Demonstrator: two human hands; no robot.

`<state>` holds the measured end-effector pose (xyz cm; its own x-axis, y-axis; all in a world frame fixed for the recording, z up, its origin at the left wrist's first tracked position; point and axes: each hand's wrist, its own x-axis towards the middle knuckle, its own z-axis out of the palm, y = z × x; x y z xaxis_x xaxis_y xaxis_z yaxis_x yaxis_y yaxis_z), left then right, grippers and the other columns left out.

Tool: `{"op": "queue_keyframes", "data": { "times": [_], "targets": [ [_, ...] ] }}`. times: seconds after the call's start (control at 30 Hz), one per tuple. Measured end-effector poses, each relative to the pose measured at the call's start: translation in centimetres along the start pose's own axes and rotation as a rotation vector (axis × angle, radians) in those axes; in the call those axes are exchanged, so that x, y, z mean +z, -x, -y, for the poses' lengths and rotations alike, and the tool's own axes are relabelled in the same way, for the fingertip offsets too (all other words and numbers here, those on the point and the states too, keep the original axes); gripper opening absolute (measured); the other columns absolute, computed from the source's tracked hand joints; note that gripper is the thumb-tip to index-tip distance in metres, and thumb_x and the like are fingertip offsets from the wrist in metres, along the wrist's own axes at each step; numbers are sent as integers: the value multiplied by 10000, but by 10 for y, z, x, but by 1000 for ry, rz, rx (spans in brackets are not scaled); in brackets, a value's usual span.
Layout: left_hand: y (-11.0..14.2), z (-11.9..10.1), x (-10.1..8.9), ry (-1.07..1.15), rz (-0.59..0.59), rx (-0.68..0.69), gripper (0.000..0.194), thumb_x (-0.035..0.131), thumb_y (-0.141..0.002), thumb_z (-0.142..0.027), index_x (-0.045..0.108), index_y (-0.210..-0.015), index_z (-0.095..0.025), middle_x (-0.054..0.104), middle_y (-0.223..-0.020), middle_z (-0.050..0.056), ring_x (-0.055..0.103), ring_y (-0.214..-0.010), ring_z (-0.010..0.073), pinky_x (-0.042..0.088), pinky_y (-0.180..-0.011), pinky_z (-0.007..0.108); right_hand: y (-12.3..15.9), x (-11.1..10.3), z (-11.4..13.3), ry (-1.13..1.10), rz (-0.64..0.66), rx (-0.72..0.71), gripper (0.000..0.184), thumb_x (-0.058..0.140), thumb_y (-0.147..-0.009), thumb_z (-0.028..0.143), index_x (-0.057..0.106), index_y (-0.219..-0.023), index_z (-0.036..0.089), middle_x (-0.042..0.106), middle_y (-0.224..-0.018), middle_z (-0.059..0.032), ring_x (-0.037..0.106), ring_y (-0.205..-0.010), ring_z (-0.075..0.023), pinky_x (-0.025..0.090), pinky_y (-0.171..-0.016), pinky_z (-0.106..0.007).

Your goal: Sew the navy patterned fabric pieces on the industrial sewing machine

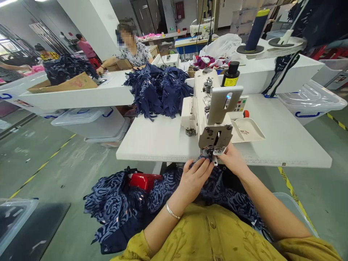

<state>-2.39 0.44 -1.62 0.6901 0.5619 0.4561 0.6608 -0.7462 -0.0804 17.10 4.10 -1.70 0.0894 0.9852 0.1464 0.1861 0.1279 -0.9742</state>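
At the table's front edge, a white sewing machine [202, 105] stands with its needle area low over the cloth. My left hand [194, 179] holds a piece of navy fabric [206, 158] at the presser foot, its fingers together and pressed down on it. Right of the foot is my right hand [233, 159]; its thumb shows, while the machine head hides its other fingers. Patterned navy garments [116, 197] hang below the table and across my lap, with a red object [141, 181] among them.
A heap of navy pieces [163, 88] lies left of the machine. A small tray [250, 129] and a thread cone [257, 32] are to the right. Lidded plastic boxes [89, 121] stand beneath the neighbouring bench. A co-worker [136, 52] sits across from me.
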Motion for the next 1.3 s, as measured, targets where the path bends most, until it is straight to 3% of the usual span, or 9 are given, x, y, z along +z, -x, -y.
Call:
{"op": "queue_keyframes", "data": {
  "times": [0.27,0.57,0.7,0.8,0.93,1.07,1.13,1.2,1.3],
  "targets": [
    [-6,-10,3,-96,-70,-47,388,365,-973,-119,552,-1304,-200,609,-1309,30,529,-1221,140,346,-998,304,-18,-2,0,239,37,-96,327,546,-792,243,604,-1110,192,662,-1168,-97,600,-1085,-271,479,-921,-434],
    [-9,-10,3,-42,-50,-61,395,333,-985,-127,547,-1311,-189,601,-1317,36,516,-1228,143,376,-982,296,-19,-3,-2,261,26,-99,220,534,-782,248,621,-976,192,648,-1177,-106,599,-1082,-273,475,-926,-430],
    [-8,-9,5,-30,-57,-68,386,354,-983,-127,550,-1307,-201,609,-1306,43,524,-1223,150,382,-982,297,-18,-6,-4,292,33,-79,250,538,-797,279,589,-1022,181,650,-1133,-115,599,-1055,-272,483,-885,-419],
    [-7,-8,6,-27,-60,-71,382,374,-979,-139,540,-1317,-207,612,-1302,48,531,-1216,154,403,-960,294,-7,-9,-4,290,30,-31,285,534,-840,322,540,-1090,186,652,-1079,-108,624,-959,-255,505,-796,-384],
    [-7,-8,9,19,-41,-62,389,418,-962,-151,515,-1336,-194,612,-1292,55,532,-1214,165,430,-965,299,25,-9,-6,176,13,64,347,512,-893,402,453,-1182,220,641,-849,-40,610,-678,-197,501,-634,-325],
    [-9,-8,11,136,-28,-74,378,429,-968,-199,498,-1339,-189,594,-1309,63,506,-1245,169,424,-1018,312,61,-1,-12,77,-82,81,339,519,-898,469,430,-1138,245,628,-905,-37,602,-731,-183,505,-681,-306],
    [-5,-6,13,234,-59,-86,379,429,-978,-254,475,-1349,-192,587,-1320,61,475,-1279,165,397,-1057,313,73,1,-15,135,35,125,286,535,-885,493,509,-1001,233,634,-878,-36,597,-758,-190,497,-692,-293],
    [7,-3,16,367,-75,-62,445,473,-961,-357,430,-1377,-203,560,-1349,75,422,-1332,182,351,-1107,335,82,-3,-19,159,257,195,310,518,-888,515,567,-829,215,632,-789,-30,587,-732,-196,486,-663,-282],
    [43,-2,28,595,-71,-46,910,666,-768,-579,236,-1476,-203,386,-1471,165,273,-1422,298,271,-1157,469,95,-19,-29,28,417,310,365,514,-892,525,631,-764,203,651,-737,-34,602,-709,-208,497,-651,-287]
  ]
}}
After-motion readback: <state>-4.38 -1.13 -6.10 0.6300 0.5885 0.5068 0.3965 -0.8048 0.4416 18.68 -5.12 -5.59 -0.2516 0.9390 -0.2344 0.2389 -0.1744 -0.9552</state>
